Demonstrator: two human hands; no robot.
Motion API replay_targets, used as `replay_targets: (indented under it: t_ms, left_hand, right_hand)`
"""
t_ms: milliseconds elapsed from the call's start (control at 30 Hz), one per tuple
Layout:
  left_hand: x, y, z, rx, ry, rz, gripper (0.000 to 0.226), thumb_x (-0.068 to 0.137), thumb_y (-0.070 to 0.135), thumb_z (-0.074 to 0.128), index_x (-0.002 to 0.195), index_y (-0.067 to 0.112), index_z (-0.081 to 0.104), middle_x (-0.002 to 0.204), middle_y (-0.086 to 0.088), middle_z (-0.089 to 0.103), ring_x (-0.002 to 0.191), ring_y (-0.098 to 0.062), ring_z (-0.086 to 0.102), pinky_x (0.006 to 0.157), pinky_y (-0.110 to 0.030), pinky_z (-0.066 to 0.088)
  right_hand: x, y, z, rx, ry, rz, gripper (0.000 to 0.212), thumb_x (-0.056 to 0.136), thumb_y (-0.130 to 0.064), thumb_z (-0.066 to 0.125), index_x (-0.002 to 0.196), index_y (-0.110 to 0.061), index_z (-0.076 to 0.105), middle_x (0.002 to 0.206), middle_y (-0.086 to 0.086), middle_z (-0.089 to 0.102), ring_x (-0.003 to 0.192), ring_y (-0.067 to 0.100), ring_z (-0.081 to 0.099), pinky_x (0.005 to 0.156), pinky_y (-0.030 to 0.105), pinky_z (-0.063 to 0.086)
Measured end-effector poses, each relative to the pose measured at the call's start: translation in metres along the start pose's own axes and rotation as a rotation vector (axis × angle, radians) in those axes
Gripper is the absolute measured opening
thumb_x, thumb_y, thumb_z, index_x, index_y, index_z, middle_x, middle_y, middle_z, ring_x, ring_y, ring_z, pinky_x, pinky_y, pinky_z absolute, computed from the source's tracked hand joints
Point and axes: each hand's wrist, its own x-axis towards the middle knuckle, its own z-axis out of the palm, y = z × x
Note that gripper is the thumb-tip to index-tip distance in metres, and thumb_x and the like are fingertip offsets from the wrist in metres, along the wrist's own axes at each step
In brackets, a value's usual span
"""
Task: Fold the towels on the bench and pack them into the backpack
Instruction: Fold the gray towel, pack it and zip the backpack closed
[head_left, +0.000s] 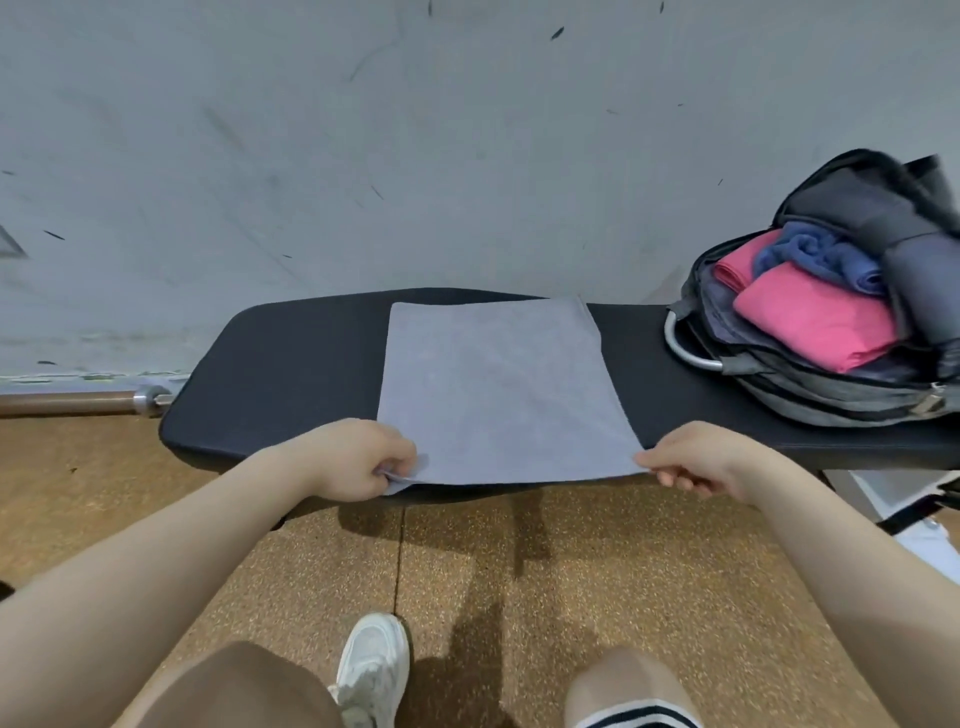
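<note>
A grey towel (498, 389) lies flat across the black padded bench (291, 364), folded into a rectangle. My left hand (358, 460) pinches its near left corner at the bench's front edge. The near right corner is pinched by my right hand (696, 457). At the bench's right end an open grey backpack (810, 384) lies on its side. Inside it sit two folded pink towels (815, 317) and a rolled blue towel (821, 257).
A scuffed grey wall (415, 156) rises right behind the bench. A metal bar (78, 402) lies on the floor at the left. The speckled brown floor (571, 571) spreads in front, with my knees and a white shoe (371, 670) at the bottom.
</note>
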Motion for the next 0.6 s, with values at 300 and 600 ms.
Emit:
replay_targets:
  t_ms: [300,600]
  left_hand:
    - [0.018,-0.017,-0.016,-0.055,0.233,-0.268,0.037,0.097,0.036,0.036,0.069,0.015,0.049,0.077,-0.002,0.05,0.069,-0.017,0.048,0.058,-0.027,0.036]
    - [0.113,-0.068,-0.026,-0.584,0.545,-0.695,0.033,0.098,0.02,0.033,0.121,-0.002,0.044,0.098,-0.009,0.05,0.086,-0.023,0.046,0.072,-0.032,0.04]
  right_hand:
    - [0.028,-0.043,-0.004,-0.033,0.454,-0.277,0.018,0.091,-0.024,0.052,0.084,-0.01,0.061,0.081,0.004,0.062,0.075,0.02,0.056,0.067,0.031,0.044]
    - [0.112,-0.112,-0.015,0.058,0.474,-0.25,0.044,0.096,-0.017,0.042,0.136,0.001,0.039,0.137,0.017,0.047,0.124,0.032,0.044,0.1,0.038,0.037]
